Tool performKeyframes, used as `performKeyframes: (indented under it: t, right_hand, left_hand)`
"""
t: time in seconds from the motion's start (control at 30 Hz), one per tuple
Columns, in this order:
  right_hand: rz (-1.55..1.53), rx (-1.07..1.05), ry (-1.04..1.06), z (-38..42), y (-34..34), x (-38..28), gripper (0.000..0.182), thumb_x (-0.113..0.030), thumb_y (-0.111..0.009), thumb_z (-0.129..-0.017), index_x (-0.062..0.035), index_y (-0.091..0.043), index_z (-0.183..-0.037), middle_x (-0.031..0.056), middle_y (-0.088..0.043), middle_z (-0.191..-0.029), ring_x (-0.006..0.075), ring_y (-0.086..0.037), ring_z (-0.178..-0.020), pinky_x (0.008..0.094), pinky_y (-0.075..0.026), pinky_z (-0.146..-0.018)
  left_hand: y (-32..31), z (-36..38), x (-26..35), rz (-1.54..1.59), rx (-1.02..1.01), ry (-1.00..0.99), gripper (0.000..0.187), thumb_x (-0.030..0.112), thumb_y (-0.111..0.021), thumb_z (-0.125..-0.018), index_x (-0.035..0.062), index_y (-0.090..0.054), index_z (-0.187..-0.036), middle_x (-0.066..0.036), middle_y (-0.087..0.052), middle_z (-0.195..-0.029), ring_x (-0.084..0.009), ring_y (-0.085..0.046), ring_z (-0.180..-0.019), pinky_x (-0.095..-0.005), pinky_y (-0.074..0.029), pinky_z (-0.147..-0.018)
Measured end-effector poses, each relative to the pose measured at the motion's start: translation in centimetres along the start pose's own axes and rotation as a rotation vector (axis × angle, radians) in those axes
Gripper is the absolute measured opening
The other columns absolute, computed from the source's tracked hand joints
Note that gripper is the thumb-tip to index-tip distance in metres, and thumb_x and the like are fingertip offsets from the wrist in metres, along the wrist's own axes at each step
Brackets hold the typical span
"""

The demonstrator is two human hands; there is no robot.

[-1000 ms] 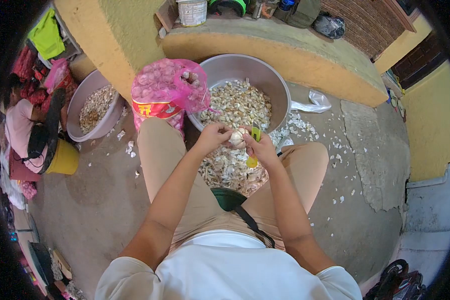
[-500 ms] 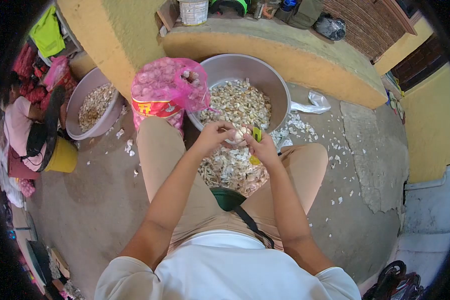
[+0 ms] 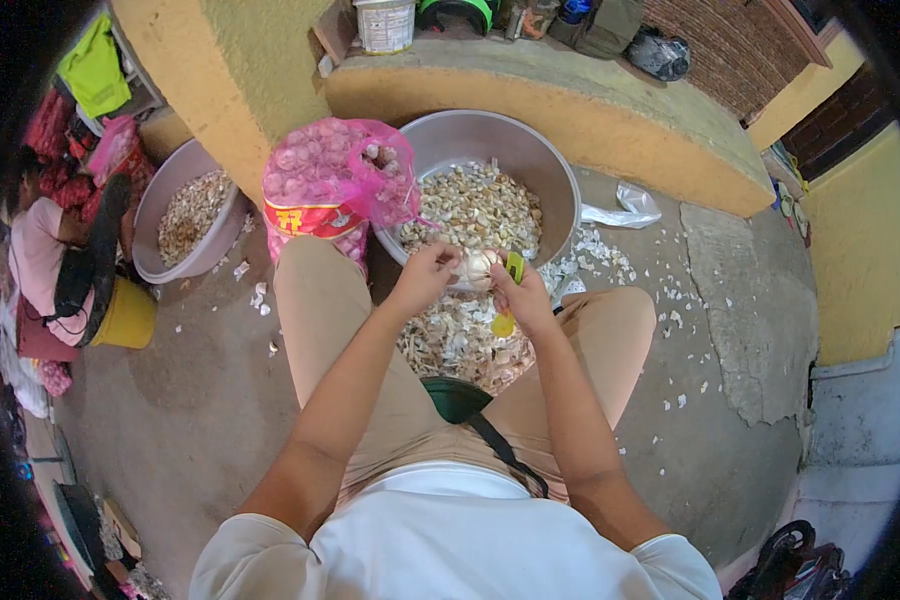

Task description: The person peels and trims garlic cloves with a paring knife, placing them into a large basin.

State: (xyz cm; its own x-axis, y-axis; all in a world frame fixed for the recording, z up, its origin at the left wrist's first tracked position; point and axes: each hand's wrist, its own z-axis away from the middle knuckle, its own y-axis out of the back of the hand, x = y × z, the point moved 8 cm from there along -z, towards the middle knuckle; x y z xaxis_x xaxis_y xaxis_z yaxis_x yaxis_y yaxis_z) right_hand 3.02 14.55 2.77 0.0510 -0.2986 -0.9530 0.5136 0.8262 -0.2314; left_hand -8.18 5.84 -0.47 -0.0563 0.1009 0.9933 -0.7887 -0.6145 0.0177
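From up here I look down over my knees at a concrete floor [image 3: 170, 400] littered with pale garlic skins [image 3: 455, 340], most of them heaped between my legs. A pink mesh sack [image 3: 335, 180] full of garlic bulbs leans against my left knee and crowds the near-left rim of the big steel basin [image 3: 555, 180]. Behind the basin a yellow ledge [image 3: 570, 110] carries a white bucket [image 3: 384, 24] and some bags. Off to my left another person [image 3: 40, 250] sits by a yellow pail [image 3: 130, 318].

The steel basin holds a deep layer of separated garlic cloves. A second, greyish basin [image 3: 165, 200] left of the sack holds a shallower layer of the same.

My left hand [image 3: 425, 275] pinches a garlic bulb [image 3: 478, 266] with fingers curled round it, just above the near rim of the steel basin. My right hand [image 3: 525, 298] is closed round a small yellow-handled knife [image 3: 510, 290], its tip at the bulb; whether the blade is actually in the bulb I cannot make out, since my thumb covers it.

Against a second ago, both hands have crept slightly up toward the basin, the bulb has turned a little in my left fingers, and everything else lies as it was.
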Motion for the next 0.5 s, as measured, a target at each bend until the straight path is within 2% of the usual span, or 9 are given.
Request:
performKeyframes:
  t: [0.1, 0.2, 0.3, 0.4, 0.5]
  right_hand:
    - [0.144, 0.12, 0.038, -0.1, 0.4, 0.1, 0.033, -0.019, -0.055, -0.081, -0.0029, -0.047, -0.109, -0.0007, -0.047, -0.059, 0.006, -0.041, -0.043, 0.0212, -0.034, -0.038]
    - [0.225, 0.213, 0.036, 0.1, 0.3, 0.9, 0.032, -0.017, -0.052, -0.083, -0.0013, -0.045, -0.109, 0.0005, -0.049, -0.062, 0.0059, -0.04, -0.039, 0.0206, -0.033, -0.035]
    - [0.182, 0.25, 0.07, 0.1, 0.0, 1.2, 0.029, -0.02, -0.053, -0.082, -0.0008, -0.048, -0.103, 0.0005, -0.049, -0.062, 0.0059, -0.041, -0.041, 0.0207, -0.035, -0.036]
    - [0.317, 0.282, 0.225, -0.1, 0.3, 0.4, 0.033, -0.022, -0.055, -0.081, 0.0, -0.05, -0.105, -0.0006, -0.048, -0.059, 0.0055, -0.04, -0.041, 0.0204, -0.035, -0.037]
    - [0.417, 0.186, 0.068, 0.0, 0.4, 0.2, 0.031, -0.021, -0.056, -0.079, -0.0015, -0.053, -0.104, 0.0059, -0.058, -0.077, 0.0124, -0.053, -0.067, 0.0248, -0.043, -0.061]
  left_hand:
    - [-1.8, 1.8, 2.0, 0.469, -0.116, 0.292, 0.025, 0.01, -0.052, -0.082, 0.001, -0.044, -0.104, -0.006, -0.053, -0.092, -0.0148, -0.056, -0.078, -0.0277, -0.051, -0.063]
    - [-2.8, 1.6, 0.3, 0.278, -0.215, 0.252, 0.043, 0.021, -0.056, -0.08, 0.0008, -0.038, -0.113, -0.008, -0.056, -0.09, -0.0155, -0.057, -0.074, -0.0266, -0.05, -0.06]
    - [-2.6, 1.5, 0.1, 0.175, -0.171, 0.197, 0.046, 0.024, -0.059, -0.078, 0.0004, -0.041, -0.112, -0.007, -0.057, -0.089, -0.0142, -0.058, -0.071, -0.0258, -0.049, -0.057]
    - [-2.5, 1.7, 1.4, 0.14, -0.202, 0.169, 0.042, 0.025, -0.061, -0.077, 0.0002, -0.045, -0.108, -0.007, -0.058, -0.084, -0.0126, -0.058, -0.068, -0.0243, -0.049, -0.054]
    - [-2.2, 1.7, 2.2, 0.113, -0.211, 0.161, 0.037, 0.022, -0.062, -0.076, 0.0, -0.049, -0.103, -0.007, -0.058, -0.081, -0.0117, -0.058, -0.068, -0.0228, -0.047, -0.052]
